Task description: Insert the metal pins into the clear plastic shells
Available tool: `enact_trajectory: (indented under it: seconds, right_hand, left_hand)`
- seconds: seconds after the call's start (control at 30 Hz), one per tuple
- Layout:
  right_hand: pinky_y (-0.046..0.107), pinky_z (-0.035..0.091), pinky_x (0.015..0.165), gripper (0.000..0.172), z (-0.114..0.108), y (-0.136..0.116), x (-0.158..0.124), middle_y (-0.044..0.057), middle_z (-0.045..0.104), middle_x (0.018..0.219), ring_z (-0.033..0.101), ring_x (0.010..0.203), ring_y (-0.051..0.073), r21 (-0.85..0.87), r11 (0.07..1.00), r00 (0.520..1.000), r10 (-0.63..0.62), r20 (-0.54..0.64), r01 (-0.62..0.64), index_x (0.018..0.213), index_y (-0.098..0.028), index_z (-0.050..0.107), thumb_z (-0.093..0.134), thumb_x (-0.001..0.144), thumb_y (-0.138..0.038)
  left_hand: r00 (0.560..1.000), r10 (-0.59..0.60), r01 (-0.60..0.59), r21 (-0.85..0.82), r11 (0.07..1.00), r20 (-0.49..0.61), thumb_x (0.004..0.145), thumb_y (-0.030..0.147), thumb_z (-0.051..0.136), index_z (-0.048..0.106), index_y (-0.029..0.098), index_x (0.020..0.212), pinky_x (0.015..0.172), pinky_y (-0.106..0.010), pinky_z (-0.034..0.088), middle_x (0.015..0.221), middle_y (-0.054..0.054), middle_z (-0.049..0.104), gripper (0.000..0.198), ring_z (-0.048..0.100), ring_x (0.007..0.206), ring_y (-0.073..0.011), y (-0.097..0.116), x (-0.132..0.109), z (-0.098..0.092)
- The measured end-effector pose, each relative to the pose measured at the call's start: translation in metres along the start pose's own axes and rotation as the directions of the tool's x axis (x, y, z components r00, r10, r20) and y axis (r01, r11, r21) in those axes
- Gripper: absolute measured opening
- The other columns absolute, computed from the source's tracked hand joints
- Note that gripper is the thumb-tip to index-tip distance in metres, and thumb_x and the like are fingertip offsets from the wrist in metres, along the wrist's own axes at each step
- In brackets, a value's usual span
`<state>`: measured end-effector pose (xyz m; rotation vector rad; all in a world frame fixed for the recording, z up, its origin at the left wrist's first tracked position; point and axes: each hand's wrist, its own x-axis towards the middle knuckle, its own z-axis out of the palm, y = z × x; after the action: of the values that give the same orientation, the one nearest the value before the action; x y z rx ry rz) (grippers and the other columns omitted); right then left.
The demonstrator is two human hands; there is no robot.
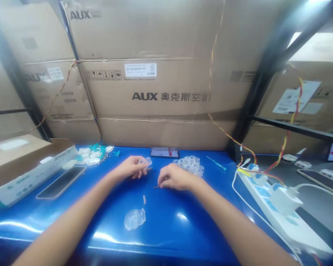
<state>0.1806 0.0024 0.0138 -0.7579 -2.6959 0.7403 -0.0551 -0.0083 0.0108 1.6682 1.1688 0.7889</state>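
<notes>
At the far left an open cardboard box (pixel 22 162) sits on the blue table (pixel 183 229). Just beside it a dark phone (pixel 61 181) lies flat. Behind the phone, near the back of the table, is a little heap of white and teal parts (pixel 93 153).

The left hand (pixel 130 169) rests on the table near the middle. Its fingers are curled in, and the thumb and fingertips pinch a small clear plastic shell (pixel 144 162), held just off the table.

In front of the hands a tiny pale strip (pixel 144 200) lies alone on the blue. Nearer still lies a flat clear plastic case (pixel 134 218), well apart from both hands.

At the back edge, between the hands, a small white card (pixel 164 152) lies flat.

The right hand (pixel 174 178) is just beside the left one, knuckles up, fingers curled almost closed. Its fingertips are down on a thin dark bit (pixel 156 187) on the table. I cannot tell if it grips the bit or only touches it.

Right behind this hand is a pile of clear shells (pixel 191 164), touching each other. A thin teal stick (pixel 216 163) lies a little farther right.

On the right a long white power strip (pixel 291 225) lies at the table's edge with a white plug block (pixel 284 199) in it. Red and yellow wires (pixel 290 122) hang above it. Big brown boxes (pixel 161 96) fill the wall behind.
</notes>
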Motion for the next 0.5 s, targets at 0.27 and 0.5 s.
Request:
enact_trajectory:
  seconds: [0.27, 0.5]
  right_hand:
    - [0.023, 0.043, 0.067, 0.013, 0.011, -0.006, 0.004, 0.001, 0.066, 0.076, 0.058, 0.07, 0.013, 0.097, 0.995, 0.98, 0.017, -0.197, 0.002, 0.079, -0.017, 0.064, 0.054, 0.078, -0.01]
    - [0.018, 0.03, 0.038, 0.011, 0.011, -0.014, 0.014, -0.005, 0.052, 0.055, 0.041, 0.041, 0.007, 0.741, 0.671, 0.905, 0.333, -0.264, -0.03, 0.076, -0.018, 0.05, 0.055, 0.079, -0.027]
  left_hand:
    - [0.999, 0.026, -0.023, -0.078, 0.997, 0.031, 0.075, 0.034, 0.066, 0.059, 0.012, 0.086, 0.041, -0.018, 0.036, 0.074, -0.006, 0.068, 0.026, 0.055, 0.049, -0.0089, 0.004, -0.003, 0.001]
    - [0.997, 0.069, -0.066, -0.104, 0.992, 0.03, 0.075, 0.033, 0.066, 0.06, 0.013, 0.091, 0.04, -0.018, 0.039, 0.083, -0.008, 0.07, 0.027, 0.057, 0.05, -0.0094, 0.008, -0.003, 0.009]
